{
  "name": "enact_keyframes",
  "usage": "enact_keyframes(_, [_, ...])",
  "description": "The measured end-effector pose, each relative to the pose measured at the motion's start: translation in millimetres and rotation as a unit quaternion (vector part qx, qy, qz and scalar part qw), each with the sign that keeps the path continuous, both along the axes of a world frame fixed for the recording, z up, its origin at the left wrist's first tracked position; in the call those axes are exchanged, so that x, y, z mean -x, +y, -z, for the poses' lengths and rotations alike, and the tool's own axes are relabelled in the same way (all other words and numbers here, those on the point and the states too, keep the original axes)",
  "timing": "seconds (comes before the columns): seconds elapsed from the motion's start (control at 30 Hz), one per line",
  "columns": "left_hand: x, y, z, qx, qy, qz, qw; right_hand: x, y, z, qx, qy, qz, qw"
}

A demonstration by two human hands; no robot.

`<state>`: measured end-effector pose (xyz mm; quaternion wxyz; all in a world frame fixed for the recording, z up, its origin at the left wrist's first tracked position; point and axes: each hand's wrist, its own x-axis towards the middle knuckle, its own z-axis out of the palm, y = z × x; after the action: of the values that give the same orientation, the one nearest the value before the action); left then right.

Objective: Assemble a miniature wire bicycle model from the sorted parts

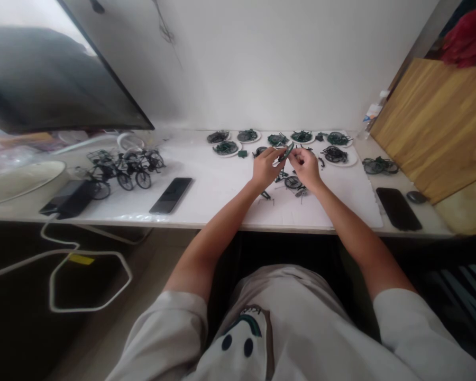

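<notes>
Dark-green and slim, the small part (286, 152) is sitting tilted just above the white table (222, 185); the left hand (266, 166) and right hand (307, 168) are each pinching one end in their fingertips; loose pieces (292, 182) are lying beneath; plates (227, 148) of green parts are crowding the far edge; bare surface is stretching left toward a phone (171, 195); a wooden board (432, 121) is closing off the right.

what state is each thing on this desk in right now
green part, pinched between both hands above the desk
left hand, closed on the green part
right hand, closed on the green part
model bicycles, assembled, standing upright
left phone, flat, screen dark
right phone, flat, screen dark
monitor, screen dark
plates, loaded with dark green parts
</notes>
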<state>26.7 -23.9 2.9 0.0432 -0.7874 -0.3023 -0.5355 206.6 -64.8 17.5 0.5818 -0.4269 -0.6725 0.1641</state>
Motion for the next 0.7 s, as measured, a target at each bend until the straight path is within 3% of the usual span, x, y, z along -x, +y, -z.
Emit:
enact_keyframes(0.37, [-1.2, 1.2, 3.8, 0.003, -0.014, 0.014, 1.0, 1.5, -9.8, -5.3, -0.061, -0.03, 0.044, 0.997])
enact_keyframes(0.7, [1.1, 1.7, 3.8, 0.01, 0.005, 0.014, 1.0, -0.7, -1.1, -2.6, 0.006, 0.011, -0.022, 1.0])
